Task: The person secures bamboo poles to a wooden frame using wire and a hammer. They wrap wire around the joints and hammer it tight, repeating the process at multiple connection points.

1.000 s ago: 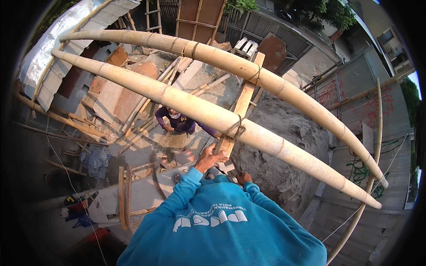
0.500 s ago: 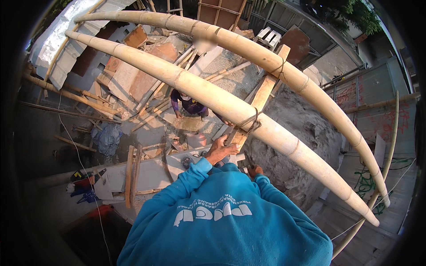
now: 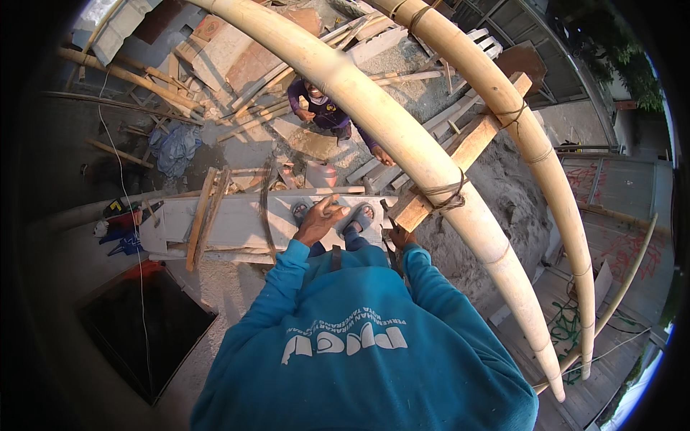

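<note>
I look down past my blue long-sleeved shirt from high up on a bamboo frame. My left hand is stretched out with its fingers spread, holding nothing, above my sandalled feet on a pale concrete beam. My right hand is closed around a thin dark tool handle, right beside the lower end of a wooden plank. That plank is lashed with wire to a thick bamboo pole. A second bamboo pole crosses the plank's upper end.
A person in a purple shirt stands on the ground below, one hand raised toward the near pole. Loose boards and bamboo litter the ground. A dark opening lies lower left, a sand heap right.
The view has tipped further down and closer to the near pole. My left hand has opened out over the beam; the person below now appears higher in the picture.
</note>
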Demonstrator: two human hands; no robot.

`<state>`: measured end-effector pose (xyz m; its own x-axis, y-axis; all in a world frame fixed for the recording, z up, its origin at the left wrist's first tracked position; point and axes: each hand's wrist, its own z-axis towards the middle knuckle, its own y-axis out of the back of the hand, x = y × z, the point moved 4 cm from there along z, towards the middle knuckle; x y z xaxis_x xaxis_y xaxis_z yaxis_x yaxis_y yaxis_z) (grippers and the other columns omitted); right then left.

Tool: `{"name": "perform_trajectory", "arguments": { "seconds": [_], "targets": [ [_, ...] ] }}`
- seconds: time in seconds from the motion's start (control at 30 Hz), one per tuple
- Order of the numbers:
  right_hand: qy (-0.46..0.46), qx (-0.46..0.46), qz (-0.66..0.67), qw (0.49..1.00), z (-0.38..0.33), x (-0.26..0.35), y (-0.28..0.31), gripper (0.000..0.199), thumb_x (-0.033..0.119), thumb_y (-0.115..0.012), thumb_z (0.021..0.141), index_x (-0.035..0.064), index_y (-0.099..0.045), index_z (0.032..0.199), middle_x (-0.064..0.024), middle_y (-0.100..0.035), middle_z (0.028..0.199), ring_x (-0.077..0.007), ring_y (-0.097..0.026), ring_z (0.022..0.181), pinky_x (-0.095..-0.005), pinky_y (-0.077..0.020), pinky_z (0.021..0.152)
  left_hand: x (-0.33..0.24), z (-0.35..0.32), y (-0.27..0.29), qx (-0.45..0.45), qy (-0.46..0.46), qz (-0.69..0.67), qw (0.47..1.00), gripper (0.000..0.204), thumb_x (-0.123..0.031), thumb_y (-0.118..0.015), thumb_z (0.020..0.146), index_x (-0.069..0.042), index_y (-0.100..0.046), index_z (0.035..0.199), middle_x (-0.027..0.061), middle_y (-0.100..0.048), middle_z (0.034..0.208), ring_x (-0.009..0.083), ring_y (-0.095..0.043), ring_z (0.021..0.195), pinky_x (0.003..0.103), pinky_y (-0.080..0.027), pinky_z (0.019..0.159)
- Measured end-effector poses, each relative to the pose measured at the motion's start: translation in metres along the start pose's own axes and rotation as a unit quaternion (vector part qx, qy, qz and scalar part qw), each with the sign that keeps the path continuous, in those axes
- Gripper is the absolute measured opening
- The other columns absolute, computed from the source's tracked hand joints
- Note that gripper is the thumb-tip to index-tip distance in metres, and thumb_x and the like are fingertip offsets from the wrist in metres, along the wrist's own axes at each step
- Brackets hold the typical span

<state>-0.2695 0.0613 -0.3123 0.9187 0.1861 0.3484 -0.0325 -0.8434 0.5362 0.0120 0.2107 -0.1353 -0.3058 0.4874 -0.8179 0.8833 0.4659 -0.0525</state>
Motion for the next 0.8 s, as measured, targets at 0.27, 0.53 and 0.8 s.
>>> {"name": "perform_trajectory", "arguments": {
  "seconds": [0.27, 0.53, 0.8],
  "targets": [
    [-0.065, 0.142, -0.102, 0.982, -0.022, 0.0, -0.03, 0.05, 0.04, -0.059, 0.085, 0.0003, -0.069, 0.116, -0.025, -0.066, 0.12, -0.0395, -0.062, 0.116, -0.0467, -0.0498, 0.099, 0.103, -0.114, 0.127, -0.22, 0.161, 0.225, 0.935, 0.067, -0.035, -0.071, 0.088, 0.005, -0.051, 0.138, 0.0221, -0.066, 0.125, 0.0304, -0.065, 0.113, 0.039, -0.051, 0.095],
    [-0.104, 0.103, -0.095, 0.985, -0.018, -0.022, -0.041, 0.034, 0.029, -0.061, 0.085, 0.0002, -0.072, 0.1, -0.0197, -0.07, 0.088, -0.0312, -0.069, 0.08, -0.0455, -0.0547, 0.072, 0.173, -0.127, 0.114, -0.233, 0.157, 0.125, 0.952, 0.066, -0.037, -0.071, 0.087, 0.002, -0.054, 0.137, 0.0234, -0.064, 0.127, 0.0312, -0.064, 0.115, 0.039, -0.05, 0.099],
    [-0.125, 0.007, 0.093, 0.988, -0.047, 0.012, -0.052, 0.038, 0.026, -0.053, 0.095, -0.0087, -0.066, 0.088, -0.0175, -0.069, 0.072, -0.026, -0.065, 0.052, -0.0455, -0.0536, 0.048, 0.22, -0.123, 0.166, -0.215, 0.193, 0.11, 0.951, 0.06, -0.035, -0.072, 0.087, 0.0, -0.058, 0.133, 0.0223, -0.066, 0.125, 0.0302, -0.064, 0.117, 0.037, -0.05, 0.1]
  ]
}}
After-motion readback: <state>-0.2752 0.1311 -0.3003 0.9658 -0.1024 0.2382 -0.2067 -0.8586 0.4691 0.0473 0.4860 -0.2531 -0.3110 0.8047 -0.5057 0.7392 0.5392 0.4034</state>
